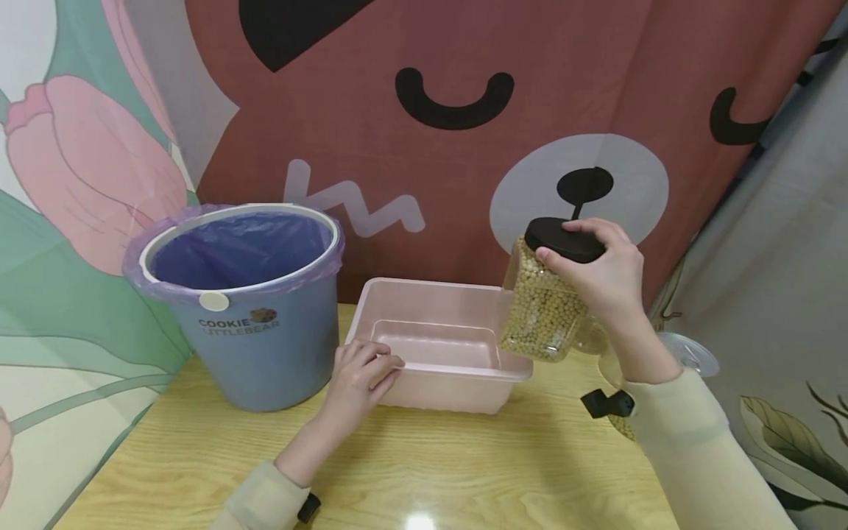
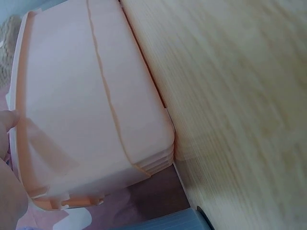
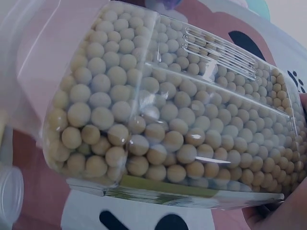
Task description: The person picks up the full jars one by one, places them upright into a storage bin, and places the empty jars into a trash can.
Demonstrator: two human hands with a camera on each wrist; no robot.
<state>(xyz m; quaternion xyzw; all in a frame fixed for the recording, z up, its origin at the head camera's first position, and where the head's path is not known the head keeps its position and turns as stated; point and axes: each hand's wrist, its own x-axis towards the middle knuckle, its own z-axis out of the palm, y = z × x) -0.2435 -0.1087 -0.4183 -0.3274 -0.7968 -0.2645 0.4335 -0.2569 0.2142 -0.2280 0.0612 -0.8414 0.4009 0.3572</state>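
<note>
A clear plastic jar of soybeans (image 1: 539,309) with a black lid is tilted at the right end of the pink plastic bin (image 1: 457,390). My right hand (image 1: 606,276) grips it around the lid, thumb at the near side. The jar (image 3: 192,124) fills the right wrist view, its beans packed behind the clear wall. At the bin's front left corner, my left hand (image 1: 361,375) holds the rim with bent fingers. In the left wrist view the bin's outer wall (image 2: 72,86) shows, and part of the left hand (image 2: 9,191) lies at its rim.
A blue bucket (image 1: 265,361) lined with a purple bag stands left of the bin. Behind my right wrist, clear containers (image 1: 689,353) are partly hidden. Everything stands on a wooden table (image 1: 411,456), with a printed bear curtain (image 1: 450,191) close behind.
</note>
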